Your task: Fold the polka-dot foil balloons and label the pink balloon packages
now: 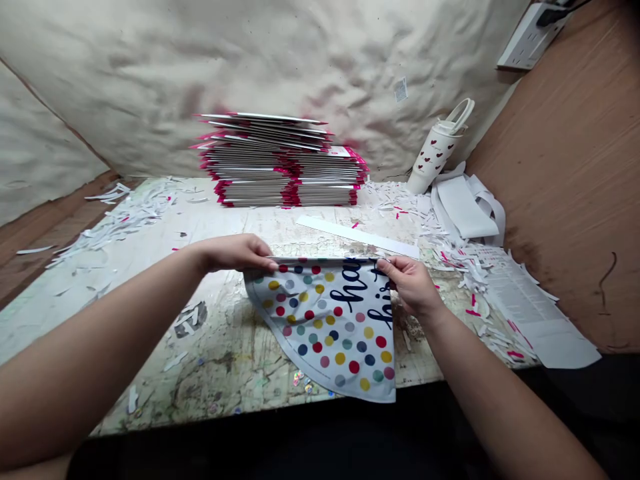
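Observation:
A white piece with many-coloured polka dots and dark cursive lettering, which looks like a flat foil balloon [320,327], is stretched between my two hands. My left hand [243,253] pinches its upper left corner, with the thumb on the near side. My right hand [407,279] grips the upper right part beside the lettering. The top edge runs nearly straight between them, perhaps folded over. Its curved lower edge hangs down to the table's front edge. Part of the lettering is cut off at the top and right edges.
Stacked pink-edged white cards or packets [285,167] stand at the back of the worn table [210,360]. A white strip [357,237] lies beyond my hands. Paper scraps [125,217] litter both sides. A heart-patterned tumbler [434,157] and curled paper [463,207] stand back right.

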`<control>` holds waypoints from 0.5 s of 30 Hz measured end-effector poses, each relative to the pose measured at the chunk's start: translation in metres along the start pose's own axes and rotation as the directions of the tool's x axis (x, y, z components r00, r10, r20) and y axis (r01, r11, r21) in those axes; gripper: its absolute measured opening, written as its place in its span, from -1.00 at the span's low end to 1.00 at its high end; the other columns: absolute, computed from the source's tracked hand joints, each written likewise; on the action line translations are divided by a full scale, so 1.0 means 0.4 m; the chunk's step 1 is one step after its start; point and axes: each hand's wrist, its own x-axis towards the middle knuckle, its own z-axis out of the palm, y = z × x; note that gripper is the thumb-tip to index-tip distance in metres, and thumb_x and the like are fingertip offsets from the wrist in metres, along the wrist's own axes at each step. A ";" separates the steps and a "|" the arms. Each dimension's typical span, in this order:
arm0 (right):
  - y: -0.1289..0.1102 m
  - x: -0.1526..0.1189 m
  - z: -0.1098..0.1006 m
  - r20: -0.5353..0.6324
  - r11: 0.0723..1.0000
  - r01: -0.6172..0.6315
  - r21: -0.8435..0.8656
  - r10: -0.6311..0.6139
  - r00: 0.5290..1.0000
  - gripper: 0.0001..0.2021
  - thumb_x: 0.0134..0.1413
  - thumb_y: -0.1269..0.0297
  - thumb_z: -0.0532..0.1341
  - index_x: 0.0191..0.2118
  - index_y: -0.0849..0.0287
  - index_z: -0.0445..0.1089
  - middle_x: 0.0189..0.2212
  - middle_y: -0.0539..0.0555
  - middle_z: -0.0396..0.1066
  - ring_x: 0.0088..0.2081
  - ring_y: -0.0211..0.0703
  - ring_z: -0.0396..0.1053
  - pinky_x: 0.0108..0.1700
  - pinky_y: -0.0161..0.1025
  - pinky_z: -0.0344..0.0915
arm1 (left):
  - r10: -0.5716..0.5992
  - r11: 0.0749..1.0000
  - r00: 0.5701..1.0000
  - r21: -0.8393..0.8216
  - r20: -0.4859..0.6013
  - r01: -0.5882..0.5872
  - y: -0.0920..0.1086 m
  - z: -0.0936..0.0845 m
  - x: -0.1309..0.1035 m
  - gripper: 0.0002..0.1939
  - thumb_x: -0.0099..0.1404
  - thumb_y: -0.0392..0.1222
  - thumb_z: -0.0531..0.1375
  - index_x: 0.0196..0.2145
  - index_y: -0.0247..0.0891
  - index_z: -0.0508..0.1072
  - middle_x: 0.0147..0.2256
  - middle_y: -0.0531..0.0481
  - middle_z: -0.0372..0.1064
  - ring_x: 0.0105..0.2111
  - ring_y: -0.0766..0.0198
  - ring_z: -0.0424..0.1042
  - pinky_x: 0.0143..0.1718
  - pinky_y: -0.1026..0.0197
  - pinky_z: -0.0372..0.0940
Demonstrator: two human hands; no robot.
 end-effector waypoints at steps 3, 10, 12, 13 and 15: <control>-0.002 0.000 -0.007 0.050 0.997 -0.077 0.006 0.076 0.996 -0.69 -0.26 0.06 0.36 -0.49 0.24 0.42 -0.61 -0.03 0.38 -0.59 -0.34 0.28 -0.53 -0.36 0.28 | -0.076 0.997 0.995 -0.021 -0.059 0.075 -0.087 -0.050 -0.037 -0.76 -0.11 -0.01 0.33 -0.60 -0.25 0.51 -0.61 -0.06 0.39 -0.57 0.22 0.36 -0.54 0.26 0.27; 0.035 0.041 0.044 0.043 0.986 -0.166 -0.027 0.168 0.985 -0.64 -0.37 0.03 0.38 -0.55 0.24 0.36 -0.68 -0.08 0.32 -0.63 -0.35 0.25 -0.58 -0.38 0.23 | 0.259 0.916 0.610 0.391 -0.749 0.092 -0.072 0.054 -0.012 -0.70 0.19 -0.06 0.08 -0.19 -0.19 0.48 -0.18 -0.11 0.45 -0.08 -0.01 0.35 -0.07 0.02 0.25; 0.044 0.059 0.055 0.043 0.979 -0.200 -0.048 0.202 0.978 -0.64 -0.36 0.05 0.38 -0.57 0.24 0.33 -0.70 -0.09 0.30 -0.65 -0.36 0.24 -0.60 -0.39 0.20 | 0.513 0.770 0.665 0.633 -0.542 -0.078 -0.045 0.160 0.026 -0.60 0.31 -0.09 -0.07 0.02 -0.20 0.35 0.03 -0.08 0.32 0.05 0.06 0.25 0.06 -0.03 0.14; 0.045 0.066 0.057 0.040 0.974 -0.221 -0.057 0.223 0.974 -0.64 -0.32 0.04 0.36 -0.56 0.24 0.32 -0.71 -0.09 0.29 -0.66 -0.36 0.23 -0.61 -0.40 0.20 | 0.572 0.683 0.723 0.712 -0.386 -0.161 -0.037 0.212 0.046 -0.54 0.33 -0.06 -0.09 0.13 -0.17 0.22 0.16 -0.05 0.14 0.15 0.08 0.11 0.14 -0.05 0.02; 0.037 0.073 0.049 0.043 0.958 -0.278 -0.068 0.282 0.959 -0.64 -0.19 -0.02 0.28 -0.49 0.24 0.31 -0.70 -0.06 0.31 -0.68 -0.34 0.24 -0.62 -0.37 0.21 | 0.571 0.573 0.794 0.794 -0.207 -0.205 -0.036 0.293 0.083 -0.38 0.30 0.09 -0.07 0.23 -0.23 0.02 0.26 -0.11 -0.14 0.25 0.01 -0.16 0.20 -0.11 -0.20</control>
